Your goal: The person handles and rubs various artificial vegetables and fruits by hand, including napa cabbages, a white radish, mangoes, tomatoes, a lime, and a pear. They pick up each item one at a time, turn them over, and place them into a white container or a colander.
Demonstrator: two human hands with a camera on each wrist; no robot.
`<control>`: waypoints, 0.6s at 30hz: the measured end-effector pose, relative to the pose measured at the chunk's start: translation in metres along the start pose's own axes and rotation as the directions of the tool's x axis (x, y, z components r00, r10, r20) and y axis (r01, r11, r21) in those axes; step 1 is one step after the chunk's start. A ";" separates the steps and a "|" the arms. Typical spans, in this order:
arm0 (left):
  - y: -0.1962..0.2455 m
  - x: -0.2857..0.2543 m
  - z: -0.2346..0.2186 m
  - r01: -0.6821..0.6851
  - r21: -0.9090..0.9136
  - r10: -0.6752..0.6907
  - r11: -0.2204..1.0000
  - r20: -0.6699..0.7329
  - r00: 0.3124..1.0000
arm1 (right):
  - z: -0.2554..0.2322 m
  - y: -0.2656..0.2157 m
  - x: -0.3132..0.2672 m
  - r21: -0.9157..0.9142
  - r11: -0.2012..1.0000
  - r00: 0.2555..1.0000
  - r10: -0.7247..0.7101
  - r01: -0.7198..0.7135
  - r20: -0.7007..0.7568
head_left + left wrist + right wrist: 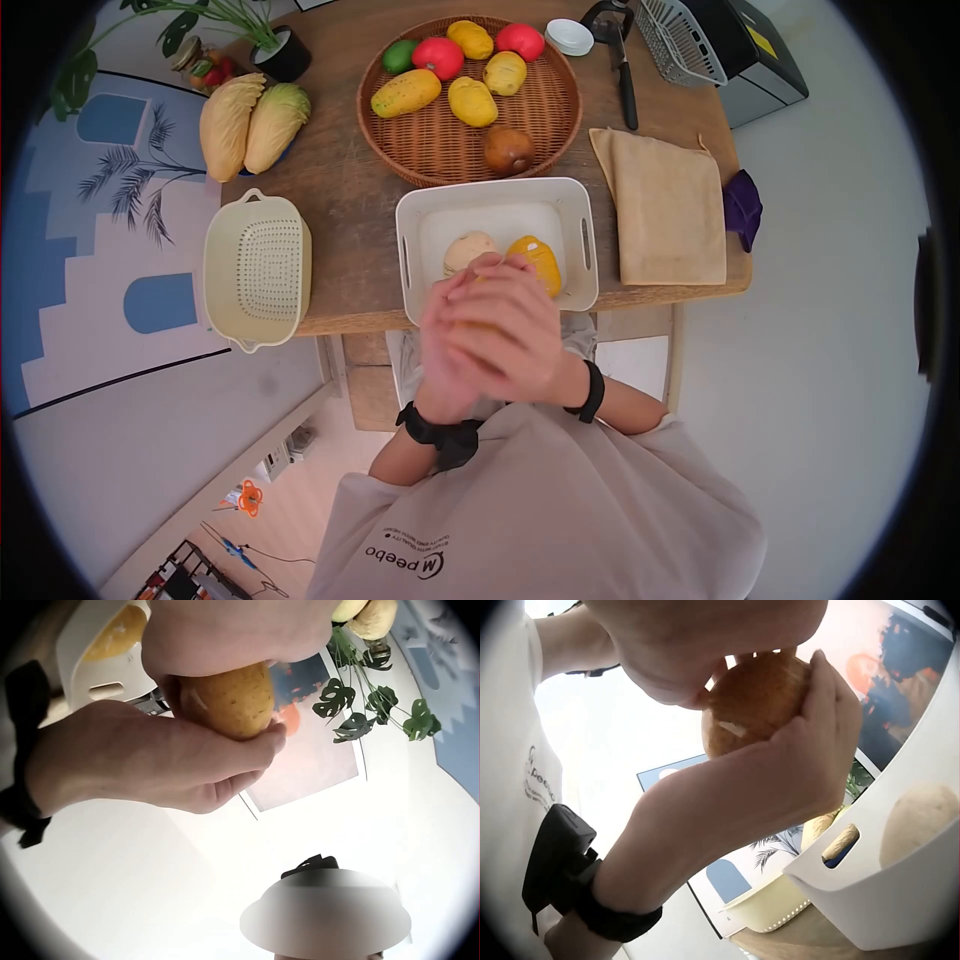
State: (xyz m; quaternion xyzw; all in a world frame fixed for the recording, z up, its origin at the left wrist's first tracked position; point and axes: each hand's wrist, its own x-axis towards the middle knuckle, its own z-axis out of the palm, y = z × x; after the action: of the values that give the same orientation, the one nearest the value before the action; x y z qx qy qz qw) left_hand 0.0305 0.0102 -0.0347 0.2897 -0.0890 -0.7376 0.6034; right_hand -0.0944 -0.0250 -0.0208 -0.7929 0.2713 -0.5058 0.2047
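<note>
Both hands are wrapped round a potato [238, 705], yellowish brown with small dark specks, in front of the chest above the tray's near edge. In the head view my left hand [440, 345] and right hand [515, 325] overlap and hide most of it. The left wrist view shows my right hand [172, 754] curled under it. From the right wrist, my left hand [795, 757] cups its lower side. Beyond the hands, a white tray [410, 215] contains a pale round thing [468, 248] and a yellow-orange rounded thing [540, 262], partly covered by the fingers.
Behind the tray stands a round wicker basket [425, 140] with red, yellow, green and brown produce. A cream colander [258, 260] and cabbages [255, 125] are on the left. On the right lie a tan cloth [668, 215], a black-handled knife [627, 90] and a grey basket [682, 45].
</note>
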 end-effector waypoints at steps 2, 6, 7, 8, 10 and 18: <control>0.006 0.002 0.019 0.093 -0.177 -0.097 0.980 -0.014 0.995 | -0.001 0.000 0.003 -0.015 1.000 1.000 0.022 -0.023 -0.018; 0.001 0.002 0.012 0.065 -0.172 -0.073 0.983 -0.040 0.997 | -0.007 0.005 0.012 -0.051 0.997 0.997 0.058 -0.061 -0.045; 0.004 0.000 0.016 -0.007 -0.015 0.006 1.000 -0.033 0.999 | -0.007 0.005 0.012 -0.065 0.997 0.999 0.040 -0.041 -0.011; 0.007 -0.001 0.021 -0.081 0.141 0.086 0.987 -0.026 0.996 | -0.006 0.005 0.011 -0.077 0.997 1.000 0.023 -0.021 0.022; 0.012 -0.007 0.031 -0.126 0.312 0.134 0.942 -0.004 0.991 | 0.027 -0.005 0.002 -0.416 0.876 0.970 0.232 -0.243 -0.077; -0.003 0.003 0.013 0.103 -0.308 -0.076 0.946 0.101 0.992 | -0.004 0.012 0.005 -0.126 0.990 0.997 -0.049 0.056 0.058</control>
State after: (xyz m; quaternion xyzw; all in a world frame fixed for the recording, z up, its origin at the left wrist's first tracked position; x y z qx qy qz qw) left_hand 0.0211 0.0052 -0.0265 0.1615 0.0158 -0.7810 0.6030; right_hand -0.0990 -0.0374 -0.0229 -0.8248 0.2763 -0.4708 0.1476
